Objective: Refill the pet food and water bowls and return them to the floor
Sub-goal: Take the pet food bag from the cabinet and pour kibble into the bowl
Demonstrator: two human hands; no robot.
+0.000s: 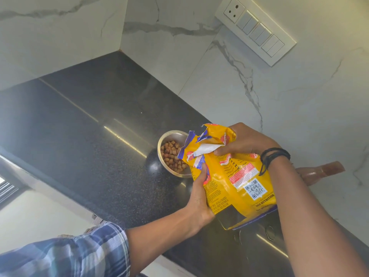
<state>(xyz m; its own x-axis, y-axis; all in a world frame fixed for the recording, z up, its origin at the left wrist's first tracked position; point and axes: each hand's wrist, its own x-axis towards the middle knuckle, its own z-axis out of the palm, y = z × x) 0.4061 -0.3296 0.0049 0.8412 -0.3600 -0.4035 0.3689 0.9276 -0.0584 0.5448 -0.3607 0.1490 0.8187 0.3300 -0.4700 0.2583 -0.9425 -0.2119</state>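
A small steel bowl (168, 139) holding brown kibble (172, 156) stands on the black granite counter (83, 136). Just right of it, a yellow dog food bag (235, 182) rests upright on the counter, its torn top leaning over the bowl's right rim and hiding part of it. My left hand (199, 198) grips the bag's left side from below. My right hand (245, 143) pinches the folded top of the bag near the white inner flap. No water bowl is in view.
Marble walls close the counter at the back and right, with a switch panel (257, 31) high on the right wall. A brown object (321, 172) lies behind my right wrist. The counter's front edge runs along the lower left, with pale floor beyond.
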